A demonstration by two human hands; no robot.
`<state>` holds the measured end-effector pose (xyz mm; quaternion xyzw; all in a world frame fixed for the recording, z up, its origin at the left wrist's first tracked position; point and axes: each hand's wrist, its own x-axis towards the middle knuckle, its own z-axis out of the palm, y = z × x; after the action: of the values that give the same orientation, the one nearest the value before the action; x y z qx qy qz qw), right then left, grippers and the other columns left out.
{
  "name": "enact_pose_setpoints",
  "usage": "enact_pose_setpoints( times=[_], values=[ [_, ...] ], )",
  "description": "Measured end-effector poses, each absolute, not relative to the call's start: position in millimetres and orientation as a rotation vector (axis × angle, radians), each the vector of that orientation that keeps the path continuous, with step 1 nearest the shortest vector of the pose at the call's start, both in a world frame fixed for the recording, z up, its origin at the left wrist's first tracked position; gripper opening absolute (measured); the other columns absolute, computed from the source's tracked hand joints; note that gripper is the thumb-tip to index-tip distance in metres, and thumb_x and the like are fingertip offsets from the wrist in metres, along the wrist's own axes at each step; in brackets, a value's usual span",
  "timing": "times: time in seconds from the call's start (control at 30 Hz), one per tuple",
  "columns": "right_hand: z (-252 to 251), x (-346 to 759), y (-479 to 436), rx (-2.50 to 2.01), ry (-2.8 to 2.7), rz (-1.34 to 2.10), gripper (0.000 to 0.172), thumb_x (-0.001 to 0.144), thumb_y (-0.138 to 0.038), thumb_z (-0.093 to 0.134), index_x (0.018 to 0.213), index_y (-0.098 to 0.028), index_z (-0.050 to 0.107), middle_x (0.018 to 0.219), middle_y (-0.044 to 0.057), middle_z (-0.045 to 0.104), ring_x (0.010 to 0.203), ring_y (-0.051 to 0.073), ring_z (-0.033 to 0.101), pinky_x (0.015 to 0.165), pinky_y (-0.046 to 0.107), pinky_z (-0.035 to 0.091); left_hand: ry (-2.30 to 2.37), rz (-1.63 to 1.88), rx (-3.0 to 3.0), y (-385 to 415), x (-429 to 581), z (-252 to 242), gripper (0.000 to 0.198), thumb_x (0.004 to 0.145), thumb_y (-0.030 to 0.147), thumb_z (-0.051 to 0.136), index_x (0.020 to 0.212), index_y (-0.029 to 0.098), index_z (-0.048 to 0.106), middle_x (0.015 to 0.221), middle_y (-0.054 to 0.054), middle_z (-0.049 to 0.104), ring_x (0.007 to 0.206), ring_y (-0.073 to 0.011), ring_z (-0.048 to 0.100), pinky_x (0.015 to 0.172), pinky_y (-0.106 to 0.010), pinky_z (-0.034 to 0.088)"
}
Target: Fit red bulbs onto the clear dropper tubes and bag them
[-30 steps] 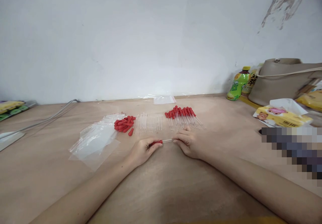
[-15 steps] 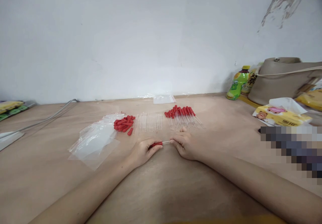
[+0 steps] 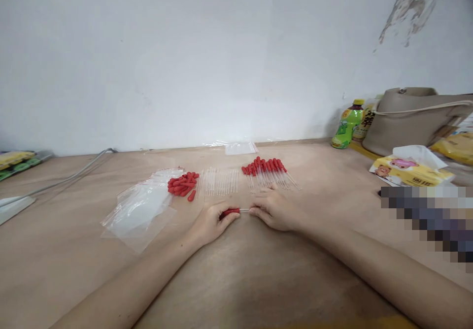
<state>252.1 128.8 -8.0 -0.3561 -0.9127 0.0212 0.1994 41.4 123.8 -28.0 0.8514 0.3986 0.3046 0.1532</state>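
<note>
Red bulb [image 3: 232,211] and clear tube [image 3: 244,210] in line, pointing sideways

The left hand [image 3: 212,221] has its fingers curled closely round the bulb; the right hand [image 3: 274,212] pinches the tube between thumb and fingers. Bulb and tube meet between the hands, near the table [image 3: 236,275], their shared long axis running left to right, almost level. Beyond, assembled droppers [image 3: 269,165] point their bulbs toward the wall [image 3: 185,63]. The green bottle's [image 3: 346,128] label and the yellow packet's [image 3: 412,172] dark lettering are too blurred to read surely.
</note>
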Motion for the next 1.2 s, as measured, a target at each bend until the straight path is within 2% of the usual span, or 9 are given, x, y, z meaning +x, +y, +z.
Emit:
enact_pose_setpoints(
  times=[0.07,0.17,0.27,0.37,0.53,0.67,0.83,1.0,1.2],
  values=[
    [-0.5,258.4,127.6,-0.952,-2.581,0.028,0.016,0.081,-0.026,0.050,0.070,-0.019,0.060,0.073,0.002,0.061,0.074,0.015,0.051,0.071,0.030,0.027,1.163,0.901,2.446,124.8,39.7,-28.3,0.021,0.082,0.030,0.050,0.096,0.018,0.060,0.079,-0.002,0.063,0.063,-0.0114,0.055,0.060,-0.023,0.045],
    [5.3,270.5,135.0,-1.035,-2.535,0.120,0.016,0.078,-0.025,0.052,0.067,-0.018,0.062,0.067,0.001,0.061,0.065,0.013,0.051,0.065,0.027,0.030,1.212,0.924,2.439,126.5,37.3,-28.3,0.027,0.080,0.028,0.052,0.105,0.018,0.056,0.076,-0.001,0.060,0.058,-0.0102,0.051,0.058,-0.023,0.044],
    [3.8,279.1,152.5,-1.297,-2.283,0.279,0.024,0.078,-0.029,0.047,0.063,-0.017,0.061,0.059,0.000,0.059,0.056,0.012,0.050,0.055,0.024,0.030,1.215,0.874,2.438,127.6,37.5,-27.2,0.023,0.081,0.026,0.051,0.102,0.018,0.057,0.073,0.000,0.056,0.059,-0.0104,0.050,0.057,-0.022,0.043],
    [-0.8,277.0,170.8,-1.561,-1.964,0.341,0.030,0.077,-0.037,0.046,0.058,-0.018,0.057,0.056,0.000,0.058,0.054,0.012,0.050,0.050,0.023,0.031,1.215,0.856,2.469,128.1,39.6,-26.3,0.019,0.081,0.025,0.050,0.096,0.017,0.060,0.073,-0.001,0.055,0.060,-0.0106,0.050,0.059,-0.023,0.042],
    [-4.6,251.8,192.2,-1.793,-1.794,0.174,0.032,0.078,-0.038,0.043,0.056,-0.019,0.056,0.061,0.002,0.061,0.061,0.016,0.053,0.065,0.028,0.032,1.205,0.808,2.504,129.3,40.5,-26.7,0.018,0.082,0.025,0.048,0.090,0.017,0.061,0.075,-0.002,0.056,0.062,-0.0111,0.051,0.061,-0.024,0.042],
    [-8.2,233.1,206.7,-1.888,-1.840,0.008,0.038,0.081,-0.036,0.037,0.056,-0.017,0.058,0.062,0.006,0.062,0.066,0.019,0.056,0.075,0.036,0.028,1.207,0.793,2.503,129.4,39.7,-26.1,0.018,0.082,0.026,0.048,0.089,0.016,0.062,0.074,-0.002,0.056,0.063,-0.0115,0.051,0.062,-0.024,0.042],
    [-15.1,229.3,215.3,-1.973,-1.866,-0.045,0.034,0.079,-0.032,0.037,0.065,-0.015,0.062,0.068,0.009,0.064,0.070,0.021,0.057,0.075,0.039,0.025,1.198,0.796,2.490,128.4,39.4,-24.4,0.017,0.082,0.025,0.049,0.090,0.017,0.062,0.075,-0.002,0.056,0.063,-0.0115,0.051,0.061,-0.024,0.043],
    [-15.5,229.4,209.4,-1.918,-1.895,-0.053,0.040,0.082,-0.042,0.035,0.066,-0.016,0.062,0.066,0.008,0.064,0.069,0.021,0.056,0.076,0.039,0.023,1.181,0.814,2.492,128.8,38.7,-24.8,0.018,0.082,0.026,0.048,0.090,0.017,0.062,0.075,-0.002,0.057,0.062,-0.0114,0.052,0.060,-0.024,0.043],
    [-17.4,205.1,199.6,-1.790,-1.985,-0.051,0.028,0.079,-0.036,0.040,0.071,-0.019,0.061,0.070,0.005,0.065,0.070,0.019,0.058,0.078,0.037,0.021,1.212,0.812,2.574,128.0,39.2,-28.2,0.017,0.083,0.022,0.045,0.089,0.017,0.060,0.080,-0.003,0.058,0.065,-0.0120,0.053,0.063,-0.024,0.043]
  ],
)
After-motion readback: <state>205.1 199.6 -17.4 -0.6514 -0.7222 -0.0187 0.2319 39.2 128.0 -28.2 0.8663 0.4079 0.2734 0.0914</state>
